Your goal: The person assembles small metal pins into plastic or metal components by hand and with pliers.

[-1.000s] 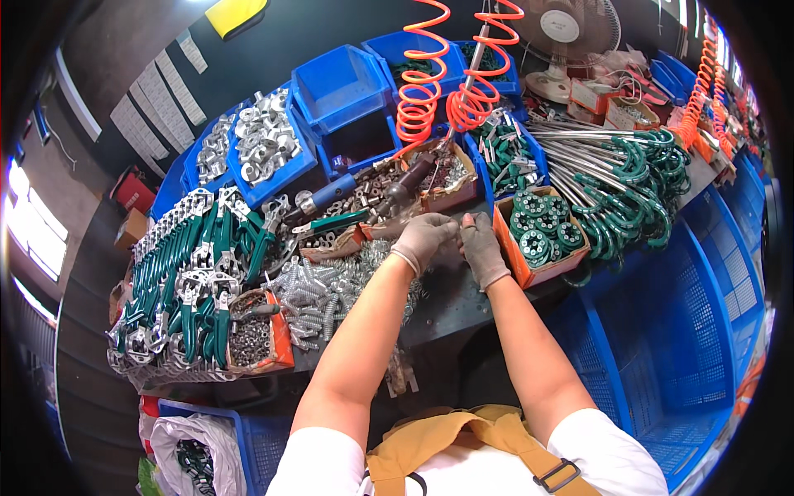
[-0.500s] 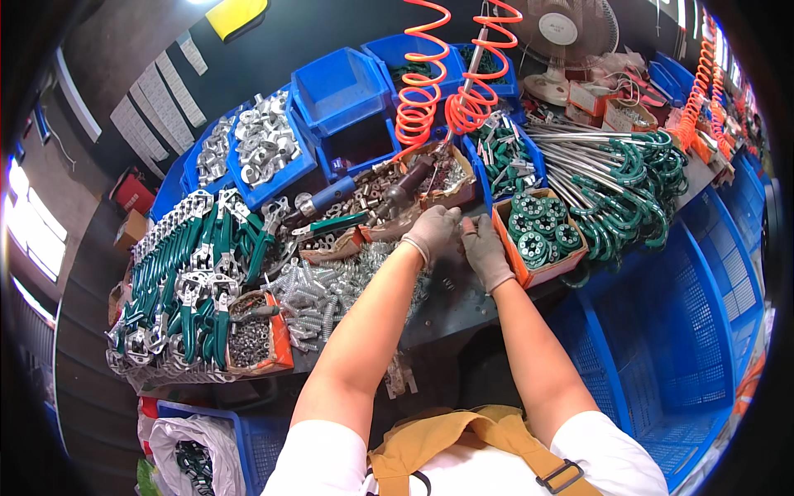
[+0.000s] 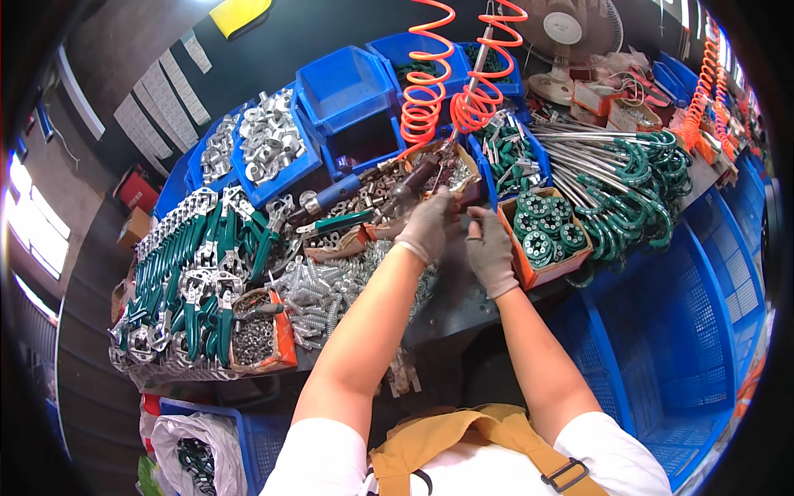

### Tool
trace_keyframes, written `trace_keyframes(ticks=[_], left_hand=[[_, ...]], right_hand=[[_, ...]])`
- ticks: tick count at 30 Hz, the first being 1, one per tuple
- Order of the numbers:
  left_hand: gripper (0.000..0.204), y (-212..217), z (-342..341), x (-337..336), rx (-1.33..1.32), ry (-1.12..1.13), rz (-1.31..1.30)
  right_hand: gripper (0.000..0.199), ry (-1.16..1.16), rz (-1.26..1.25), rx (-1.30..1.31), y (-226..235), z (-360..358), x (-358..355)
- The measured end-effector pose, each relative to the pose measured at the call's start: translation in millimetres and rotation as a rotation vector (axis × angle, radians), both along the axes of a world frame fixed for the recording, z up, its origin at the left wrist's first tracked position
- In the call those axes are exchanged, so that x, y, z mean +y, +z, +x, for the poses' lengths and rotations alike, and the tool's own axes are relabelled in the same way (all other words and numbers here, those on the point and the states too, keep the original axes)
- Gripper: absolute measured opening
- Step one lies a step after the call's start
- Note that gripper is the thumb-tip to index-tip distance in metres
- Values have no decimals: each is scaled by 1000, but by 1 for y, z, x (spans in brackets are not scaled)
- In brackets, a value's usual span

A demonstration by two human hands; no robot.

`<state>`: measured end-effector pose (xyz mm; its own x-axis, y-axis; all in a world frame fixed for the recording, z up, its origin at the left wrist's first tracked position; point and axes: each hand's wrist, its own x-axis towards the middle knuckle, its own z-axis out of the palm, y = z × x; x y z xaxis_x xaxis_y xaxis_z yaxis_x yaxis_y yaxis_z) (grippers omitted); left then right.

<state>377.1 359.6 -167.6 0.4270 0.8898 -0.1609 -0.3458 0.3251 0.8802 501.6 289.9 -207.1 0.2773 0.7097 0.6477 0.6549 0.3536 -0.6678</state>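
My left hand [image 3: 426,230], in a grey glove, reaches forward to the near edge of the carton of small reddish-brown parts [image 3: 460,172]. Its fingers are bent together at the tips, and whatever they pinch is too small to make out. Just to its right, my right hand [image 3: 490,250], gloved the same way, is held above the dark bench with its fingers curled in. Anything inside that hand is hidden. Beside it on the right stands an orange-edged box of round green parts with metal centres [image 3: 542,227].
Green-handled locking pliers [image 3: 198,273] lie in rows at left, beside loose springs [image 3: 314,289] and a box of small metal parts [image 3: 253,339]. Blue bins [image 3: 343,87] line the back. Orange coiled hoses [image 3: 423,107] hang above. Green hooked metal rods [image 3: 620,182] are piled at right.
My left hand has moved forward and slightly right, up to the carton of small parts. My right hand has stayed near the same spot, its fingers a little raised.
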Motion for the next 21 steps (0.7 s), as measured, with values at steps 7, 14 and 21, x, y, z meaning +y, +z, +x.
trace_keyframes(ticks=[7,14,21], left_hand=[[46,12,-1,-61,753,423,655],[35,26,-28,-89,-301,-133,-88],[56,41,-58,-111,292,-139,296]], right_hand=[[26,320,-239,321,37,-14,-16],[28,137,102,99,53,-40,-34],[28,332,-263,798,66,-59,-54]])
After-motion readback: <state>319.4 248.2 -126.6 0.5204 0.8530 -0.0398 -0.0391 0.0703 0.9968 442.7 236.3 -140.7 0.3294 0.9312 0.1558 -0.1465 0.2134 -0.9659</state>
